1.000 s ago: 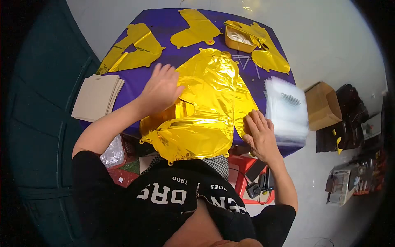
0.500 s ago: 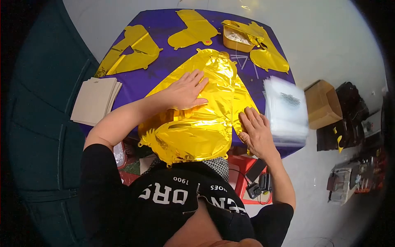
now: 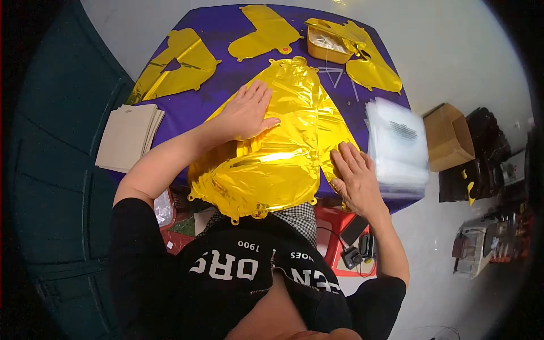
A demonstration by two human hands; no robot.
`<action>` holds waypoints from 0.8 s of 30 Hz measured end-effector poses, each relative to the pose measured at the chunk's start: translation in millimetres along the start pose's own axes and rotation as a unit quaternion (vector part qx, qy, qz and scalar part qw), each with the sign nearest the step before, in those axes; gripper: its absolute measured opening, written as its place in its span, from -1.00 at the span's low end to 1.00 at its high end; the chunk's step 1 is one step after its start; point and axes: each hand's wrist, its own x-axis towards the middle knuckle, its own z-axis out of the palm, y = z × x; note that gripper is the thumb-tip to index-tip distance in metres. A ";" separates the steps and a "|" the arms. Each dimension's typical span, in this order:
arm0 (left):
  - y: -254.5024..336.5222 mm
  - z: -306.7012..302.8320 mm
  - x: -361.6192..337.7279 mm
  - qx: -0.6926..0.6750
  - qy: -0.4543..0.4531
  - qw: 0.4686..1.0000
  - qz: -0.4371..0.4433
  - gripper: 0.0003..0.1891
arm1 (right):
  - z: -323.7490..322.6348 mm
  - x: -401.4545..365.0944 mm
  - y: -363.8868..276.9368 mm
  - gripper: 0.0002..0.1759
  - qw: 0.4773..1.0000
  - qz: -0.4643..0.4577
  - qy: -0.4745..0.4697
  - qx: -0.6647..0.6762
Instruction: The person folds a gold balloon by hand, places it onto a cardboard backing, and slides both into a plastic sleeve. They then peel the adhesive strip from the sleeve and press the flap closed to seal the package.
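A large gold foil balloon (image 3: 283, 153), uninflated and creased, lies on the purple-covered table (image 3: 218, 90) in front of my body. Its near edge, with small tabs, hangs over the table edge by my lap. My left hand (image 3: 247, 113) lies flat on the balloon's upper left part, fingers stretched out. On the lower right part rests my right hand (image 3: 358, 180), palm down with the fingers extended. A seam or fold runs down the foil between the two hands.
Flat gold foil shapes lie at the far left (image 3: 190, 73), far middle (image 3: 263, 34) and far right (image 3: 374, 76). A yellow tub (image 3: 328, 54) holds white items near thin clear strips (image 3: 338, 73). Cardboard sheets (image 3: 126, 136) flank the left, plastic bags (image 3: 399, 147) the right. An open carton (image 3: 447, 139) stands beyond.
My left hand has slid slightly up and left over the foil. The right hand stays nearly in place on the balloon. The whole view has shifted a little.
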 end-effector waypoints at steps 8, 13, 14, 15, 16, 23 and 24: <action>8.0 -7.1 -0.9 0.017 -0.008 0.997 -0.074 -0.20 | -1.0 0.3 0.2 -0.37 1.000 -0.005 0.002 -0.004; 12.7 -13.7 -4.2 -0.034 0.063 0.997 -0.016 -0.20 | 0.7 -0.3 0.9 -0.37 1.000 -0.005 0.003 -0.004; 15.5 -18.1 -6.0 -0.054 0.074 0.996 0.003 -0.20 | 0.6 -0.2 0.9 -0.38 1.000 -0.004 0.003 -0.004; 20.1 -22.9 -9.7 -0.072 0.062 0.995 0.034 -0.19 | 0.3 -0.1 0.8 -0.38 1.000 -0.002 0.002 -0.003; 25.9 -27.8 -15.4 -0.090 0.050 0.993 0.064 -0.18 | -0.1 0.0 0.8 -0.38 1.000 -0.002 0.001 -0.002; 26.5 -19.6 -27.7 -0.095 -0.006 0.986 0.135 -0.13 | 1.0 -1.0 2.7 -0.39 1.000 -0.005 -0.001 -0.007; 24.5 -21.9 -27.6 -0.098 -0.013 0.986 0.132 -0.13 | 0.7 -1.2 2.7 -0.39 1.000 -0.004 -0.002 -0.007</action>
